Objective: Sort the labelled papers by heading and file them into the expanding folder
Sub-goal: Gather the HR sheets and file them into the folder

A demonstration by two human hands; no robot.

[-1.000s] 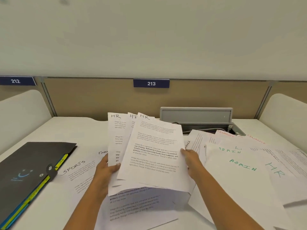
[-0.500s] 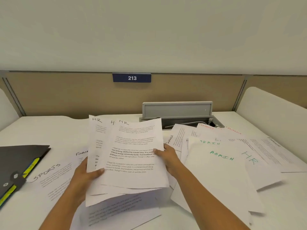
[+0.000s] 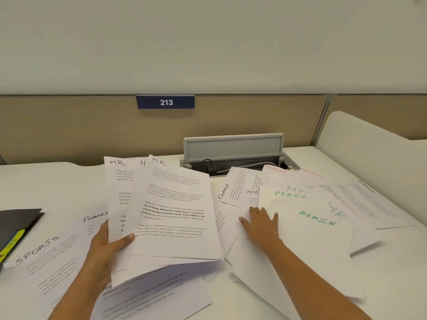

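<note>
HR sheets point(image 3: 166, 211), with 3 headings showing, stand fanned and raised off the desk. The left hand point(image 3: 108, 248) holds them: its thumb curls across the front near the lower left edge and its fingers go behind, out of sight. The bottom edges of the sheets sag toward more printed pages lying flat beneath.

The right hand point(image 3: 261, 225) is apart from the fan, palm down on the loose pile point(image 3: 369, 199) at the right. Its fingers are straight and slightly spread and it holds nothing. The fingertips touch a sheet just below a small HR heading. Just beside that hand, on top of the pile, lies an ADMIN sheet point(image 3: 316, 245) lettered in green. A 2nd green ADMIN heading shows behind it, and other sheets headed HR and FINANCE overlap at angles.

To the left of the fan, a FINANCE sheet point(image 3: 94, 219) and a SPORTS sheet point(image 3: 44, 262) lie flat on the white desk point(image 3: 57, 185). The folder point(image 3: 18, 222) lies at the left edge of the view, dark and cut off by the frame. A yellow tab and a blue edge show under its flap, just beside the SPORTS sheet.

Behind the papers a grey cable box point(image 3: 233, 148) stands with its lid up. A blue sign point(image 3: 165, 102) on the partition reads 213.
</note>
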